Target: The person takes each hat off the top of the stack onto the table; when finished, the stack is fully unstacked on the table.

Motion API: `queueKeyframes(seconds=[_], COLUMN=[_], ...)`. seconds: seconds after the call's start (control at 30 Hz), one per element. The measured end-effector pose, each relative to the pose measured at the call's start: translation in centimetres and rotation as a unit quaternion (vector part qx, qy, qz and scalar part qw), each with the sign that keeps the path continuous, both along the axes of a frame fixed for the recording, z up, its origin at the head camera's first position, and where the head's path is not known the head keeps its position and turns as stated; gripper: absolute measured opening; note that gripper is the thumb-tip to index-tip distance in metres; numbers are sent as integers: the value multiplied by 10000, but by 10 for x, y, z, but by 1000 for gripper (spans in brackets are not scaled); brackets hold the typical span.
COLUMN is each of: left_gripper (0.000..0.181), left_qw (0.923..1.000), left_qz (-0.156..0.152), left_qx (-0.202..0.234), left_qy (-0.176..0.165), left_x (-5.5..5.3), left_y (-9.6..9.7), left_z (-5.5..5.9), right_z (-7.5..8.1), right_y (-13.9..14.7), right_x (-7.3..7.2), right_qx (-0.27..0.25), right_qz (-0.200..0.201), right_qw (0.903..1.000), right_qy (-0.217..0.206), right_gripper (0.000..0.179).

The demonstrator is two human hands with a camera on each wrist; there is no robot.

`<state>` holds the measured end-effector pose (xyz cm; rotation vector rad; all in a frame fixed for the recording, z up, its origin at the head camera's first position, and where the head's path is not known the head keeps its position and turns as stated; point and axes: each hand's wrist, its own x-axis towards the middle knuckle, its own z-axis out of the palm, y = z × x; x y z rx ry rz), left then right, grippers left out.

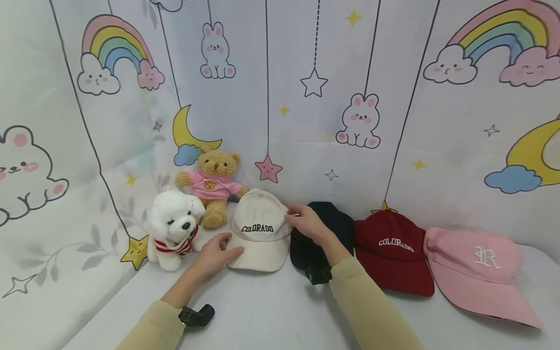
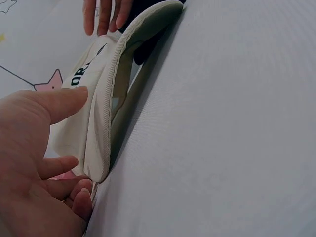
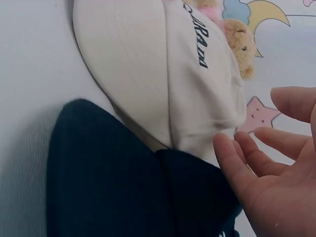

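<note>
A cream baseball cap [image 1: 259, 218] lettered COLORADO sits on the white surface, its brim toward me. At the left end of its brim is my left hand [image 1: 215, 255]; in the left wrist view the thumb reaches out over the brim's side and the other fingers bend loosely by its lower corner. My right hand [image 1: 307, 222] is at the right side of the crown, fingers spread and fingertips close to the fabric in the right wrist view. Under that wrist lies a dark cap [image 1: 321, 228], partly covered by the hand and forearm and overlapping the cream cap's edge.
To the right stand a dark red COLORADO cap [image 1: 391, 255] and a pink cap [image 1: 477, 272] with a white letter. A white plush dog [image 1: 171, 226] and a teddy bear [image 1: 213, 187] in a pink top sit at the left. Behind hangs a patterned cloth [image 1: 288, 131].
</note>
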<state>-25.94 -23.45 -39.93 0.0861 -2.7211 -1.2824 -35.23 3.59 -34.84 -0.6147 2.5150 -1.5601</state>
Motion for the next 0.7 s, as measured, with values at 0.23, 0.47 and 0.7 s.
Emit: queueKeyframes(seconds=[0.23, 0.47, 0.7], left_gripper=[71, 64, 63], left_qw=[9996, 9982, 9923], left_qz=[23, -77, -548], left_qx=[274, 501, 701], left_qy=[52, 304, 867], left_x=[4, 7, 9], left_y=[-3, 2, 13], left_z=[5, 15, 24], right_z=[2, 14, 32], right_y=[11, 20, 33], right_x=[5, 17, 33], right_qx=[-261, -263, -222], right_qz=[59, 127, 384], right_qw=[9996, 9995, 9973], right_qy=[13, 128, 582], right_gripper=[51, 49, 50])
